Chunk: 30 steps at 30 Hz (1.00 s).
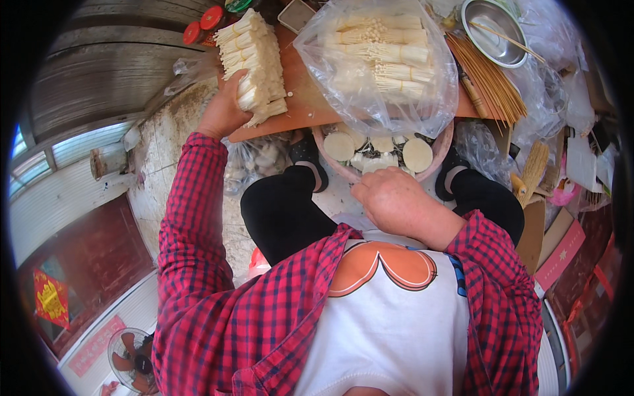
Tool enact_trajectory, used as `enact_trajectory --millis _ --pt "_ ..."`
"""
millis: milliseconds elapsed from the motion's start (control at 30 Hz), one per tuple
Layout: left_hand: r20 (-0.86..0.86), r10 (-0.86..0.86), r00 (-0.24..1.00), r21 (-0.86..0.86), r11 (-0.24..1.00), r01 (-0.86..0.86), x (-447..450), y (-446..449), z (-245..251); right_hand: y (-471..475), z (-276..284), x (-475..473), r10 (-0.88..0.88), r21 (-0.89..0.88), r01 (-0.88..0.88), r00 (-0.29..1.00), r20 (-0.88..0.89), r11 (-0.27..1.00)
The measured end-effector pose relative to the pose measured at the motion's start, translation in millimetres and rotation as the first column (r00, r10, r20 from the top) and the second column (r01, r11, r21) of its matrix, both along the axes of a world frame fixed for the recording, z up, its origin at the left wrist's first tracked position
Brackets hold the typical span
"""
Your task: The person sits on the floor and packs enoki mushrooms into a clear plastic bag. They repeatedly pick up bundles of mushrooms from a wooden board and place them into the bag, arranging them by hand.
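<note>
My left hand (227,105) is against the near left side of a stack of enoki mushroom bundles (252,59), piled on the left end of a wooden table (317,106). Its fingers rest on the stack, and some are hidden. My right hand (391,198) is curled over the near rim of a pink basin (342,166), which holds round pale slices (417,154) and other pieces. What its fingers hold, if anything, is hidden. More banded enoki bundles (396,54) lie in a clear plastic bag (342,94) at the table's middle.
Bamboo skewers (490,79) and a wooden-handled tool (474,94) lie right of the bag. A metal bowl (495,34) with a stick across it stands beyond. Red-lidded jars (211,19) are at the far left. A bag of pale items (257,161) sits below the table.
</note>
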<state>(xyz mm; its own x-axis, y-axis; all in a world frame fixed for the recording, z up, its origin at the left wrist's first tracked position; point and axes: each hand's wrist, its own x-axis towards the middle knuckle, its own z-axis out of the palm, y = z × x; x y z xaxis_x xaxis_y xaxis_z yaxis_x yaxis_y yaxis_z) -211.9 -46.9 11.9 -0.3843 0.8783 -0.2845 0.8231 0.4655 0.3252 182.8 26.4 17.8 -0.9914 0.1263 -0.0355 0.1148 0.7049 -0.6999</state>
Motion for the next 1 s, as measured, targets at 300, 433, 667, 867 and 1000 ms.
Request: enact_trajectory --millis 300,433,667,867,1000 --pt "-0.228 -0.073 0.971 0.057 0.994 0.088 7 6 -15 1 3 2 -0.004 0.013 0.004 0.999 0.039 1.000" --pt "-0.306 -0.103 0.947 0.151 0.976 0.155 13 6 -17 2 4 3 -0.009 0.016 0.008 0.998 0.063 1.000" --pt "-0.297 -0.047 0.954 0.135 0.987 0.091 17 3 -22 2 4 5 -0.003 0.035 -0.001 0.994 0.106 0.999" --pt "-0.284 -0.059 0.957 0.135 0.986 0.101 18 6 -22 3 3 7 0.018 0.032 -0.022 0.991 0.133 0.999" --pt "-0.254 -0.068 0.965 0.167 0.979 0.113 12 1 -21 11 11 2 -0.002 0.037 0.000 0.999 0.050 0.999"
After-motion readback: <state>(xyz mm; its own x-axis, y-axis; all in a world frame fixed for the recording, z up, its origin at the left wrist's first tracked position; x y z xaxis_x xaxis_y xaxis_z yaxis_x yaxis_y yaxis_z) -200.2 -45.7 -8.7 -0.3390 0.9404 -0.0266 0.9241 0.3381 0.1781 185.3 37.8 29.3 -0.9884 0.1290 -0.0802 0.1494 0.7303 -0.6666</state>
